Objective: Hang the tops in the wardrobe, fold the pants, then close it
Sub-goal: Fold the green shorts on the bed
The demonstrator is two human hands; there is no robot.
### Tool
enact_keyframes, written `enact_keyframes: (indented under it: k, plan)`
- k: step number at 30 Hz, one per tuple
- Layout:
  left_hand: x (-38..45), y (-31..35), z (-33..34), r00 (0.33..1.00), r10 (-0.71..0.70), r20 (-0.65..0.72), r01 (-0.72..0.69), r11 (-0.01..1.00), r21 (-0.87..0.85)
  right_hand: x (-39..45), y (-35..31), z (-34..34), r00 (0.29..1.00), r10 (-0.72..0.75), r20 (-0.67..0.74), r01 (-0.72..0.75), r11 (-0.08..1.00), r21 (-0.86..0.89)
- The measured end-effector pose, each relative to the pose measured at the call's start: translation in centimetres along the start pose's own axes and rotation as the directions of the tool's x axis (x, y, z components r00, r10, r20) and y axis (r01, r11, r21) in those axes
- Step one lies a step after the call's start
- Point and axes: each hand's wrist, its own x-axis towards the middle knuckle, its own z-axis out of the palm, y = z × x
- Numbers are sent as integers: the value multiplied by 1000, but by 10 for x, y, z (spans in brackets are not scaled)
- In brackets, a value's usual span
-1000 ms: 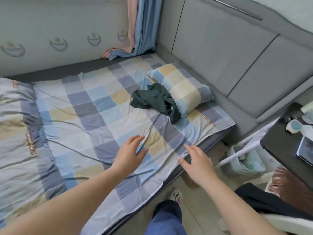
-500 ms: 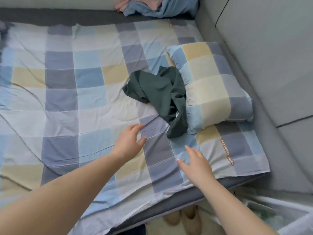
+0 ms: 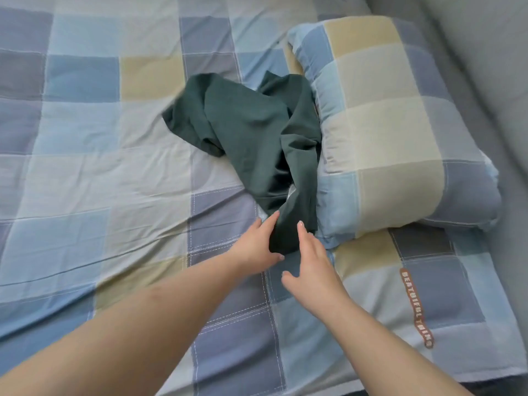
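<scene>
A crumpled dark green garment (image 3: 257, 138) lies on the checked bedsheet (image 3: 85, 167), leaning against the pillow. My left hand (image 3: 257, 247) has reached the garment's near end, fingers straight along its left edge and thumb under the hem. My right hand (image 3: 308, 261) hovers beside it on the right, fingers extended, fingertips touching the same end of the cloth. Neither hand has closed round the fabric. No wardrobe or hanger is in view.
A checked pillow (image 3: 385, 124) lies to the right of the garment, against the grey padded headboard (image 3: 485, 52). The bed's near edge runs along the bottom right.
I have leaned in closer over the bed. Both hands have moved forward from the bare sheet to the near end of the green garment.
</scene>
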Motion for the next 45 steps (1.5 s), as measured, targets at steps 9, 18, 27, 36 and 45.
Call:
enact_keyframes:
  k: [9, 18, 27, 36, 45]
  plan:
    - [-17, 23, 19, 998, 57, -14, -56, 873, -485, 10, -4, 5, 998, 42, -40, -38, 996, 85]
    - [-97, 30, -36, 959, 90, -268, -223, 825, -520, -20, -80, -5, 949, 156, -274, 6, 860, 510]
    - [-237, -22, -116, 838, -40, -544, -274, 832, -483, -129, -188, -24, 937, 121, -328, 135, 740, 659]
    - [-414, -37, -218, 924, 257, -283, -374, 757, -535, -307, -306, -44, 996, -15, -92, 79, 658, 749]
    - [-542, -27, -310, 921, 373, -115, -388, 905, -175, -414, -403, -43, 985, -172, -33, 146, 707, 692]
